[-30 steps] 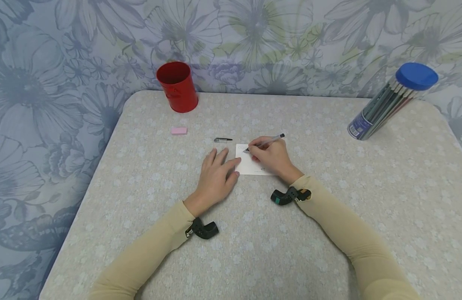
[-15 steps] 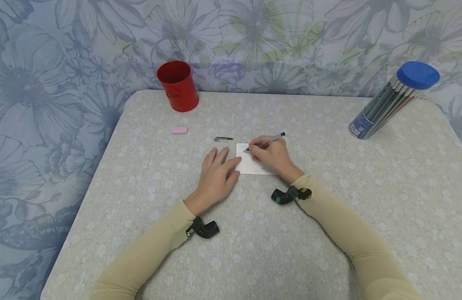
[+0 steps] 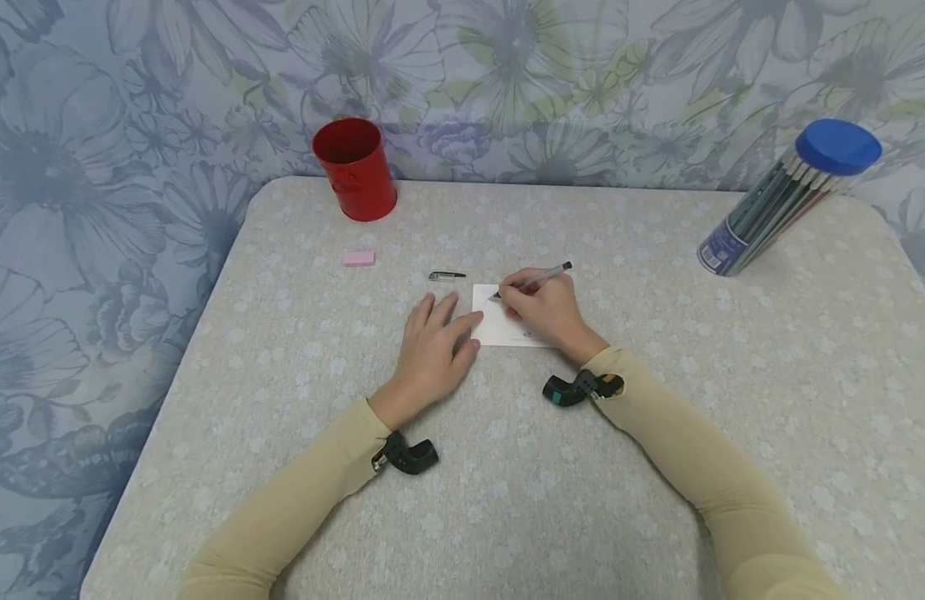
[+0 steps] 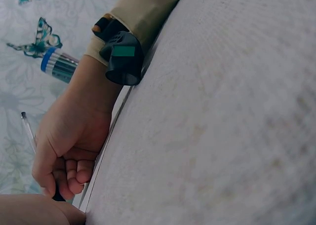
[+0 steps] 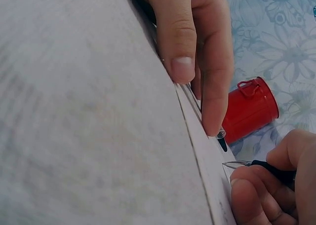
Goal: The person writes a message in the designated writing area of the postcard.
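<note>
A small white paper card (image 3: 496, 332) lies on the table, with a small dark mark near its lower edge. My right hand (image 3: 545, 307) grips a clear pen with a black end (image 3: 554, 272), its thumb and fingers curled round the barrel. In the right wrist view the pen's metal tip (image 5: 237, 163) points at the paper. My left hand (image 3: 431, 358) rests flat with fingers spread, its index finger and thumb at the card's left edge. Just beyond the left fingertips lies a black-and-clear pen cap (image 3: 447, 275). The right palm hides part of the card.
A pink eraser (image 3: 359, 258) lies to the left, in front of a red metal bucket (image 3: 361, 179). At the back right stands a clear tube of pencils with a blue lid (image 3: 747, 212). A patterned wall borders the table's far edge.
The whole head view has shifted very slightly. Both hands stay in nearly the same place over the card, and the pen tip has hardly moved.
</note>
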